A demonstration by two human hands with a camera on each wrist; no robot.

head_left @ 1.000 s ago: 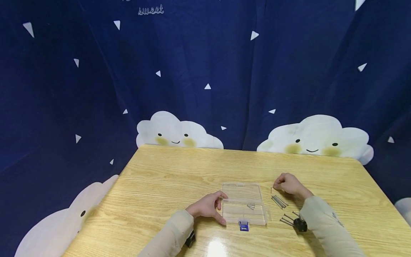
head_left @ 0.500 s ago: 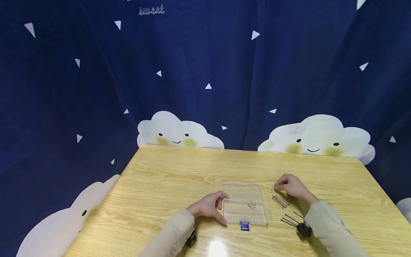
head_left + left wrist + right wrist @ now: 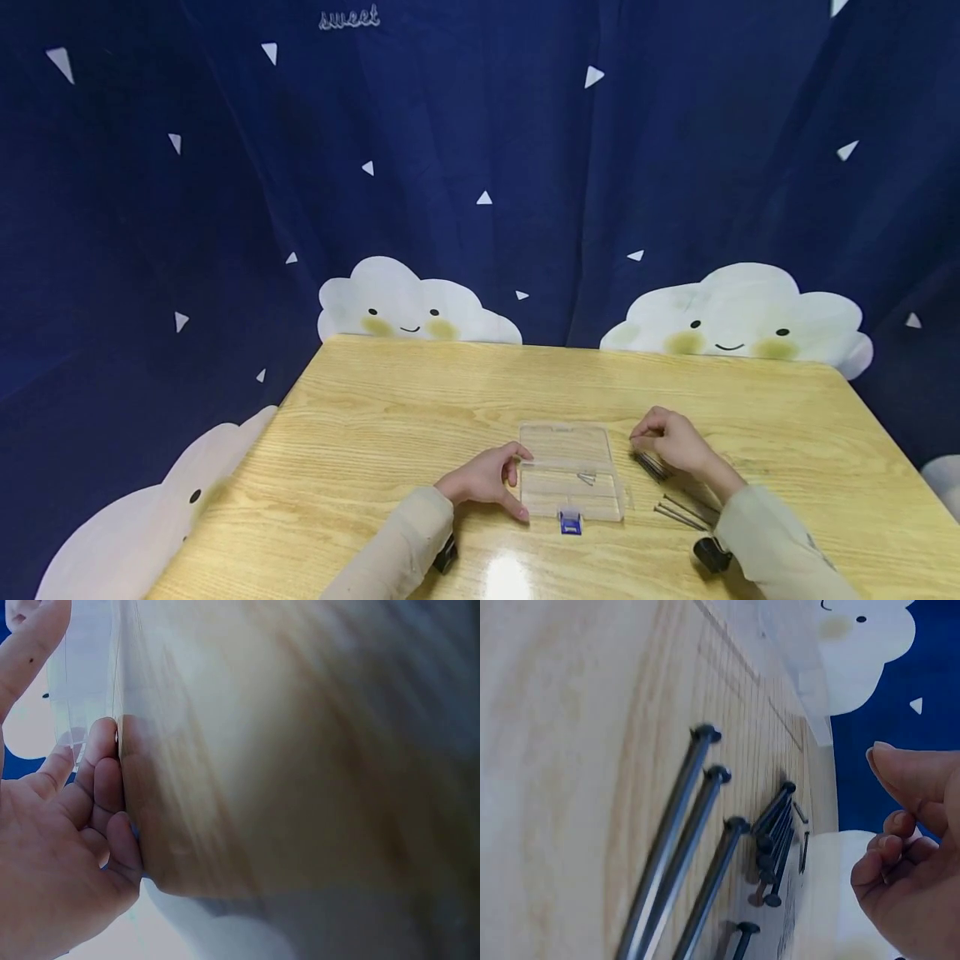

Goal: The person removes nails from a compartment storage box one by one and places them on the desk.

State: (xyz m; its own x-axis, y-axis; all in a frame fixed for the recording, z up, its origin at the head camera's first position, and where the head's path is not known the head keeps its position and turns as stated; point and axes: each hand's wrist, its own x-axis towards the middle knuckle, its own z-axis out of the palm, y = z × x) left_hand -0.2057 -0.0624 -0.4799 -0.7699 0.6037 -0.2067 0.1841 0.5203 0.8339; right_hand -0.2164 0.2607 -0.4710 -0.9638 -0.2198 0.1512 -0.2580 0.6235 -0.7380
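A clear plastic box [image 3: 540, 496] with a blue clasp [image 3: 570, 522] lies with its lid [image 3: 566, 442] folded back; a few short nails [image 3: 587, 479] are inside. My left hand [image 3: 487, 478] holds its left end, thumb at the front corner and index finger near the hinge. To the right of the box, my right hand [image 3: 675, 439] is over a row of long nails [image 3: 651, 467], thumb and index fingertips close together. Whether anything is between them cannot be made out. In the right wrist view, two short nails [image 3: 804, 851] lie beyond that row.
More long nails [image 3: 678, 515] lie nearer the right sleeve, beside the black wrist camera [image 3: 711, 554]. The wooden table [image 3: 390, 400] ends at a dark blue curtain [image 3: 450, 125] with printed clouds.
My right hand has shifted slightly left and toward me, now covering part of the long-nail row and the short nail seen near its fingertips. The left hand stays at the box.
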